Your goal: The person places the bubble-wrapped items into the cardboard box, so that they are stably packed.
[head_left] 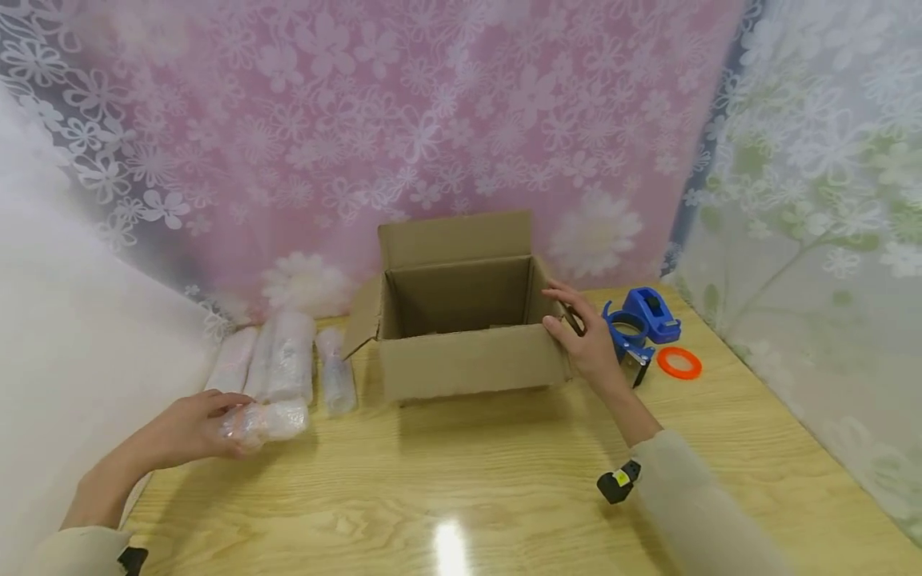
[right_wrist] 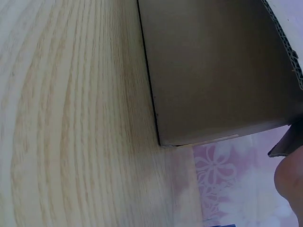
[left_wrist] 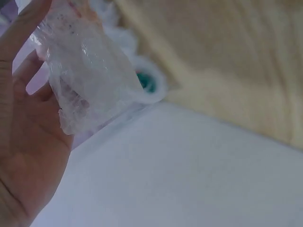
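My left hand (head_left: 190, 428) holds a small bundle in clear bubble wrap (head_left: 266, 422) above the table's left side. In the left wrist view the thumb lies along one side of this crinkled wrap (left_wrist: 90, 71), and what is inside is blurred by the plastic. An open cardboard box (head_left: 468, 368) stands mid-table, its back flap raised and its left flap hanging outward. With thumb and fingers my right hand (head_left: 594, 344) grips the box at its upper right edge. The right wrist view shows the box's front wall (right_wrist: 218, 71) and a thumb at the frame's edge.
Several more bubble-wrapped bundles (head_left: 288, 356) lie at the back left, with a slim wrapped one (head_left: 336, 376) beside the box. To the right are a blue tape gun (head_left: 630, 340), a blue tape dispenser (head_left: 651, 316) and an orange ring (head_left: 679, 363). Floral curtains hang behind.
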Tool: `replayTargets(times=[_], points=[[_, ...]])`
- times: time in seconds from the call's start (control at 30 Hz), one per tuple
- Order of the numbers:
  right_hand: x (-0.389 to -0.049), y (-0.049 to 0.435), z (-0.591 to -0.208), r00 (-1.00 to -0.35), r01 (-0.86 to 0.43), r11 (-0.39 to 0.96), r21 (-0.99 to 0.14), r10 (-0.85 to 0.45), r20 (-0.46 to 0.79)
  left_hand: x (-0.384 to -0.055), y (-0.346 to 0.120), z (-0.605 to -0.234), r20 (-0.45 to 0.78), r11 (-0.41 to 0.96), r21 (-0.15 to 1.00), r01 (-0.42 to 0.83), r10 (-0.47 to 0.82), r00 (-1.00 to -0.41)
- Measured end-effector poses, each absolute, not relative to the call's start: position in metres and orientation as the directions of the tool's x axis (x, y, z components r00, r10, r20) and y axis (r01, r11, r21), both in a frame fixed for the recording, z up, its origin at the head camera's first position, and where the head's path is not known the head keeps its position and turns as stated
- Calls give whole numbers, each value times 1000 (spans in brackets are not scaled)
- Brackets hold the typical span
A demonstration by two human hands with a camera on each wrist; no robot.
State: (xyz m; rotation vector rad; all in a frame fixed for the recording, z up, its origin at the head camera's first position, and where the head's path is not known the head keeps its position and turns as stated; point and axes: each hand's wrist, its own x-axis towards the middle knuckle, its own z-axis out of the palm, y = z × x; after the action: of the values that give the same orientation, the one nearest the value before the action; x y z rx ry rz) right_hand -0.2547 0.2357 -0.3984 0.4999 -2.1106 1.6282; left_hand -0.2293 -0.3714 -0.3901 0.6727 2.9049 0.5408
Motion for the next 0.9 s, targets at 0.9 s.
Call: replayTargets(times=[0.9], points=[[-248, 213, -393, -801, -566, 206, -799, 92, 591, -285, -192, -265, 300, 749, 388, 537, 449, -842]])
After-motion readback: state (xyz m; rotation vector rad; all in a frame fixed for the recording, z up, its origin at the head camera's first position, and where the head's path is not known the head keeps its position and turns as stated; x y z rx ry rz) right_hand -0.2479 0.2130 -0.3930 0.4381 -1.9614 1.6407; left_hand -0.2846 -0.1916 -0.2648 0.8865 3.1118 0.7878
